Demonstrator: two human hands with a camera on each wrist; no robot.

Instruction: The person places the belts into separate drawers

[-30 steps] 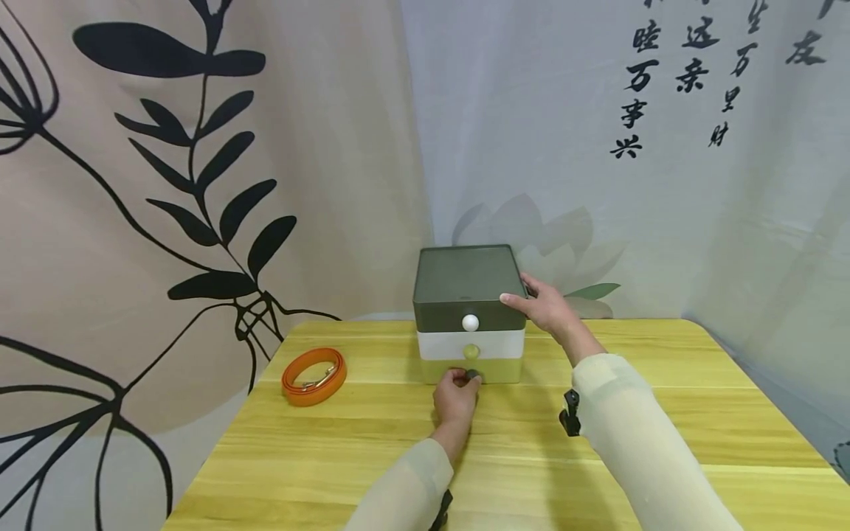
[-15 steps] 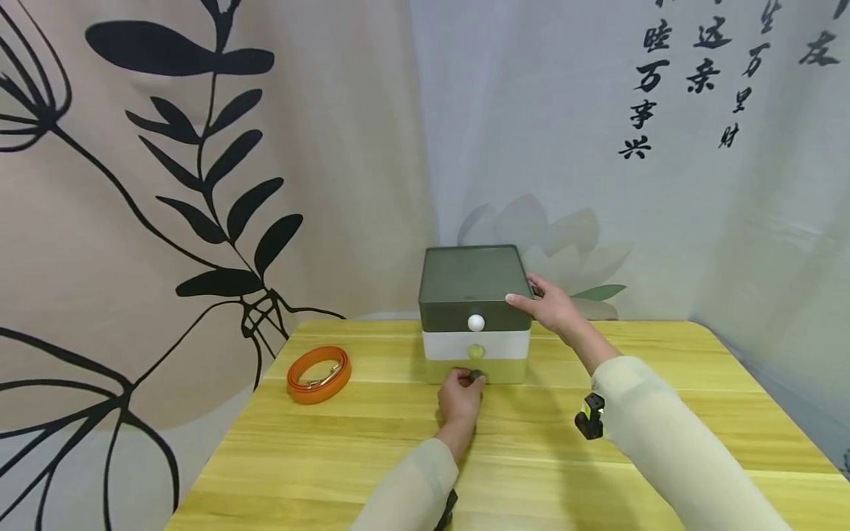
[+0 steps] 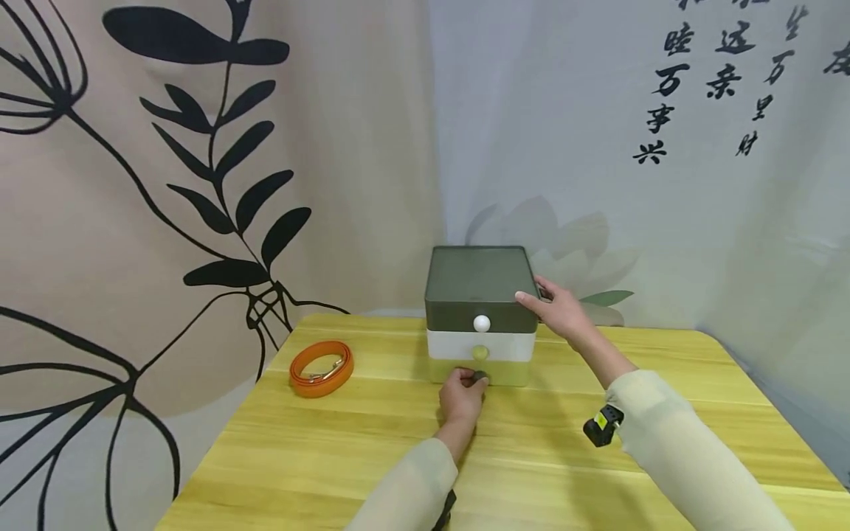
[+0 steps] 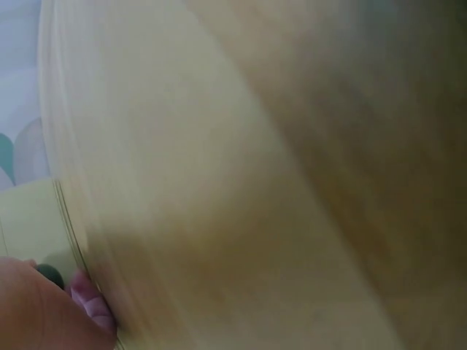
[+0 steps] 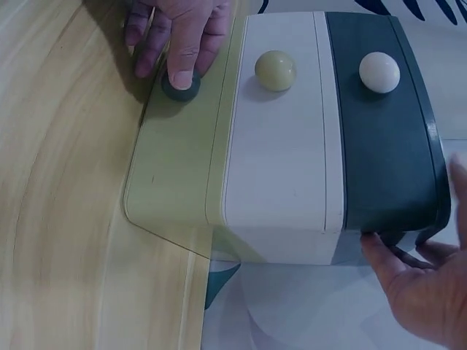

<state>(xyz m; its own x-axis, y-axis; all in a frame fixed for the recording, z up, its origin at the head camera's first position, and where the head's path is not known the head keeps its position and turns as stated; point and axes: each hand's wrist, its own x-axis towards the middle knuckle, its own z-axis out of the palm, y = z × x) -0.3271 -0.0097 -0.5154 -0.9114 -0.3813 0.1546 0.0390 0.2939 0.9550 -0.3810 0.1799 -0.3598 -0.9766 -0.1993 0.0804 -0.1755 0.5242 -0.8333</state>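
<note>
A small three-tier drawer box (image 3: 482, 274) stands near the table's back edge, dark green on top, white in the middle and yellow-green below. My left hand (image 3: 461, 398) pinches the dark green knob (image 5: 181, 86) of the bottom drawer between thumb and fingers. That drawer's front sits level with the tiers above. At the box's upper right side my right hand (image 3: 563, 310) holds on, thumb over the top edge and fingers against the side. A white knob (image 3: 481, 323) and a yellow-green knob (image 3: 480, 352) mark the two upper drawers.
A coiled orange strap (image 3: 300, 366) with metal clasps lies on the wooden table (image 3: 332, 450), left of the box. A printed cloth (image 3: 372, 184) hangs right behind the table. The left wrist view shows mostly blurred tabletop.
The head view has shifted, so the box and strap appear slightly further right. Both hands keep their places on the box, and the drawers show no movement.
</note>
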